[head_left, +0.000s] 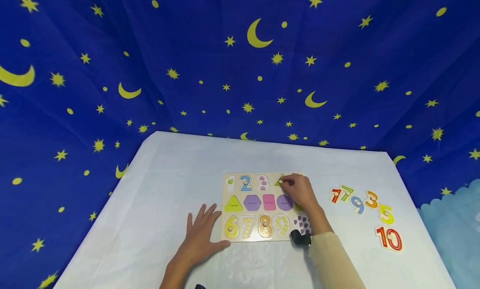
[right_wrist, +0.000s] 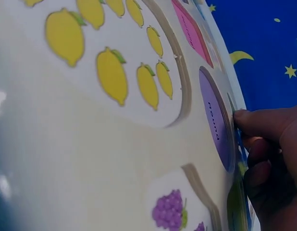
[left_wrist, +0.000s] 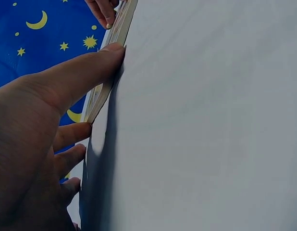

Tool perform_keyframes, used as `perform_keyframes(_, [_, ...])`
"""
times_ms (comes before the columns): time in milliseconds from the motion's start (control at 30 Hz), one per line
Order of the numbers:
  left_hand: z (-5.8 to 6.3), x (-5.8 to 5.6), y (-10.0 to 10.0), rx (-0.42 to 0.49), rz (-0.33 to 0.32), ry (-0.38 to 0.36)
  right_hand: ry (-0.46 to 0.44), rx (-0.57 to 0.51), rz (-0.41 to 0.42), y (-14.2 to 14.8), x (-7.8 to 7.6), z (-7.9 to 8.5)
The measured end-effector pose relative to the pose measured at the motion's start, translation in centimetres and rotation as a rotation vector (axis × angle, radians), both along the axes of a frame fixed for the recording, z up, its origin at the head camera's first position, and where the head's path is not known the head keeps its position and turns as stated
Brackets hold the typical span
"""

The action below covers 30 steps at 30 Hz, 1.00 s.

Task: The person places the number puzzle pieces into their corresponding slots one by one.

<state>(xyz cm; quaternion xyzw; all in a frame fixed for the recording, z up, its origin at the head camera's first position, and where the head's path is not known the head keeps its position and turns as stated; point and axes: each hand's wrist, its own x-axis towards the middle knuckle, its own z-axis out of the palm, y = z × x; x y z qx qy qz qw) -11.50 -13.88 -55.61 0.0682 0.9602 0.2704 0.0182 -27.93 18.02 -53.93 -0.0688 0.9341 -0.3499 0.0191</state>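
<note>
The green number-4 piece with a small pale knob (head_left: 278, 183) is at its recess, fourth along the top row of the pale, wood-coloured number puzzle board (head_left: 226, 196); whether it sits flush I cannot tell, as fingers cover part of it. The right hand (head_left: 300, 191) pinches it by the knob between thumb and fingertips. I judge the piece thin, stiff and very light, hard to break but easily tilted; the knob (tiny, so fingertips only) is the place to take it.

The board looks rigid and light too, likely to slide on the smooth white table covering (head_left: 180, 168), and is best steadied at an edge. The left hand (head_left: 202, 235) lies spread wide there, its thumb touching the board's near left corner.

A blue 2 (head_left: 246, 183), a yellow 6 (head_left: 231, 227) and an orange 8 (head_left: 265, 226) sit in their recesses. Off to the right lie six loose numbers, from a red 1 (head_left: 335, 195) to a red 10 (head_left: 388, 238).
</note>
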Motion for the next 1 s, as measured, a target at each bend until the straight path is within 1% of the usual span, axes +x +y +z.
perform_keyframes(133, [0.0, 0.0, 0.0, 0.007, 0.003, 0.001, 0.008, -0.021, 0.008, 0.0, 0.2, 0.1])
perform_keyframes(400, [-0.2, 0.0, 0.3, -0.014, 0.018, -0.043, 0.026, -0.114, -0.022, 0.7, 0.8, 0.0])
perform_keyframes(667, [0.1, 0.0, 0.3, -0.015, 0.009, -0.039, 0.061, -0.144, -0.046, 1.9, 1.8, -0.1])
perform_keyframes(833, [0.1, -0.1, 0.4, -0.018, 0.011, -0.044, 0.106, -0.151, -0.057, 2.7, 2.2, -0.5])
perform_keyframes(1000, [0.1, -0.2, 0.4, -0.026, 0.006, -0.048, 0.099, -0.146, -0.096, 3.6, 2.9, -0.7])
